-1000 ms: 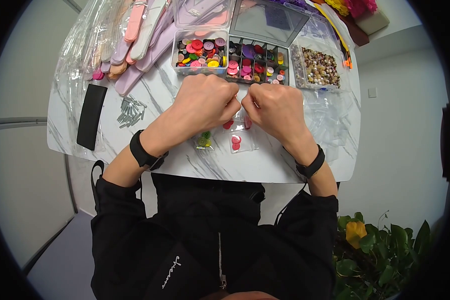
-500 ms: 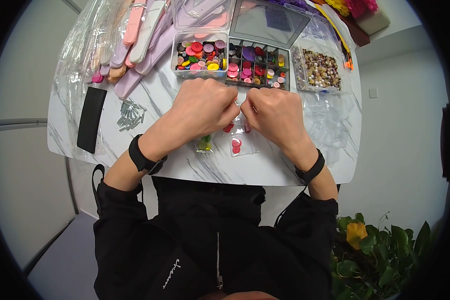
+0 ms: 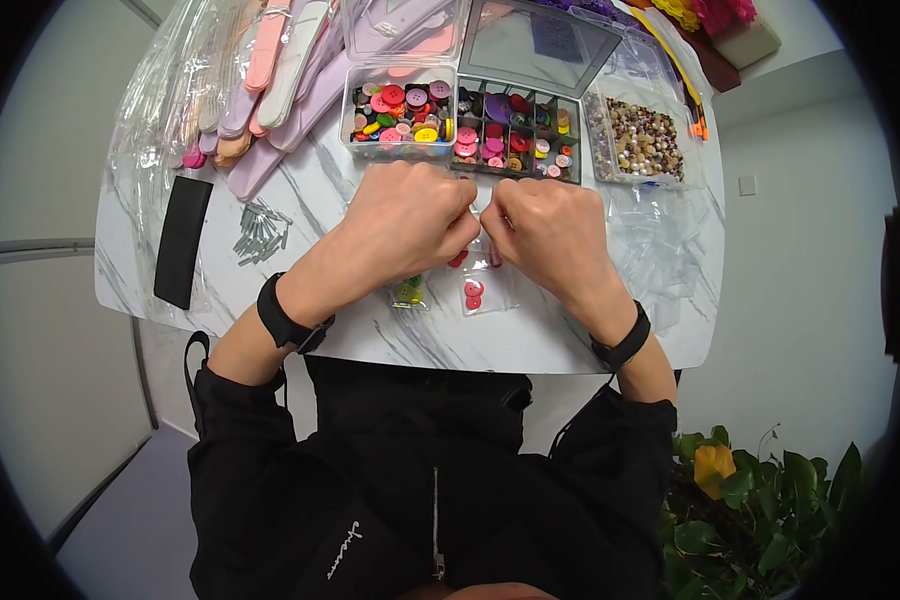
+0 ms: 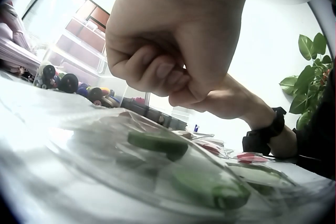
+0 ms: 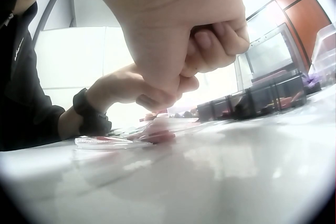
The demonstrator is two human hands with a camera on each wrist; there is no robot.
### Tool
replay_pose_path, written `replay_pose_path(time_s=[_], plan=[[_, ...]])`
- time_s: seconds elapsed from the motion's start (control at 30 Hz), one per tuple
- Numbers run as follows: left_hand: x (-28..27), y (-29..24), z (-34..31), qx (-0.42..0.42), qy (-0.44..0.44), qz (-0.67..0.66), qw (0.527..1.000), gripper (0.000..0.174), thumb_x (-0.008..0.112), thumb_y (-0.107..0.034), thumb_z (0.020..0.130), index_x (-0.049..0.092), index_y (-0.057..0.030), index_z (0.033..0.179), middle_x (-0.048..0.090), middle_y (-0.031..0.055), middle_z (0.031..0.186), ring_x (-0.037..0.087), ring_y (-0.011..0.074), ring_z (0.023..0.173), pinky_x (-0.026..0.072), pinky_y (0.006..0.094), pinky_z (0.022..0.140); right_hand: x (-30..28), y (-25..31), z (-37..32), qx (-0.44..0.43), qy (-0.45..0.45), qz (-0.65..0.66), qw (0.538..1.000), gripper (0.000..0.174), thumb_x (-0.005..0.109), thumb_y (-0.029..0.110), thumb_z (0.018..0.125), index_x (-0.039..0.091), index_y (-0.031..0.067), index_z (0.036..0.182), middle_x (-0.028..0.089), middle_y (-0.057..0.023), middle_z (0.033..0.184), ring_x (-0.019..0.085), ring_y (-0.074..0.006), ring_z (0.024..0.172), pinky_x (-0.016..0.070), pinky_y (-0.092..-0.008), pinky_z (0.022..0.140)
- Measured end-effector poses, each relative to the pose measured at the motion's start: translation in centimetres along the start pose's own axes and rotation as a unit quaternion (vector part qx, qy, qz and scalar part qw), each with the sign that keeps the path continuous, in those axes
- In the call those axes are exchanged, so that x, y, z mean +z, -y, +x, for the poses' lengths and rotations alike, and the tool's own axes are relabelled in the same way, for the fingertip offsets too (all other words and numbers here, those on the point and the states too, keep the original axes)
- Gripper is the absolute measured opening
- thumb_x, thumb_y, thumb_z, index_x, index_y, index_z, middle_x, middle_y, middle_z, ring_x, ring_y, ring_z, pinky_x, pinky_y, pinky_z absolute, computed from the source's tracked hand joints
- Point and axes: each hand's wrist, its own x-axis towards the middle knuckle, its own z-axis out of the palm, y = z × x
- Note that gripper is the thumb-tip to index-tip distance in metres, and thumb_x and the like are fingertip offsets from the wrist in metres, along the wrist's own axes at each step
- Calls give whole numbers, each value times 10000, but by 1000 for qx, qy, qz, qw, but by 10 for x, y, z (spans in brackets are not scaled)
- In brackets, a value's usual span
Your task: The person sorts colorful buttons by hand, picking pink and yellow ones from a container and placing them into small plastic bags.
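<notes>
Left hand point(image 3: 405, 215) and right hand point(image 3: 550, 225) meet knuckle to knuckle over the tabletop point(image 3: 370, 335). Fingers are curled tight, apparently pinching the top edge of the small clear bag point(image 3: 475, 252) of red buttons between them. Judgement: hold the 2 pinches close and level so the edge lies flat. Only the left wrist view shows the green-button bag point(image 4: 178, 150) close up. Only the head view shows the button boxes point(image 3: 400, 105) at the far side.

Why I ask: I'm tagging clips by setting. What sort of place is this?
Probably a craft or hobby workspace: a marble-patterned table holds a compartment box of sorted coloured buttons, a tray of beads, and small clear bags with buttons inside.
</notes>
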Motion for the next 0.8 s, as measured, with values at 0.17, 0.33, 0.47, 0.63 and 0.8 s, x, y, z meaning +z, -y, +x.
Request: replay_pose_path(time_s=[0.17, 0.33, 0.47, 0.63, 0.8], plan=[[1, 1, 0, 4, -7, -8, 1000, 221, 586, -213, 770, 593, -38, 636, 595, 154, 580, 610, 351, 553, 475, 447, 507, 0, 0, 0, -4, -3, 4, 1000, 182, 658, 148, 752, 548, 83, 623, 564, -55, 554, 585, -244, 500, 441, -368, 460], [1, 0, -1, -2, 2, -6, 1000, 229, 587, -216, 772, 588, -38, 628, 593, 152, 576, 608, 351, 551, 471, 447, 504, 0, 1, 0, -4, 1, 12, 1000, 174, 656, 145, 752, 551, 83, 627, 569, -56, 558, 586, -246, 501, 441, -367, 460], [1, 0, 0, -2, 5, -5, 1000, 235, 588, -220, 774, 585, -40, 623, 593, 152, 577, 608, 351, 551, 469, 446, 502, 0, 1, 0, -2, 2, 16, 1000, 175, 658, 145, 752, 552, 82, 628, 571, -59, 558, 587, -248, 503, 441, -369, 462], [4, 1, -1, 3, -4, -10, 1000, 241, 591, -225, 774, 586, -41, 619, 590, 151, 571, 608, 352, 550, 468, 446, 501, 1, 0, -1, -4, 16, 18, 1000, 179, 662, 151, 755, 557, 81, 629, 574, -66, 558, 590, -254, 506, 443, -374, 466], [3, 1, 0, 3, 3, -6, 1000, 244, 592, -229, 774, 589, -42, 616, 584, 152, 561, 607, 354, 549, 468, 447, 501, 1, 1, -1, 1, 21, 17, 1000, 179, 664, 156, 758, 563, 79, 632, 577, -72, 560, 593, -259, 511, 444, -377, 470]])
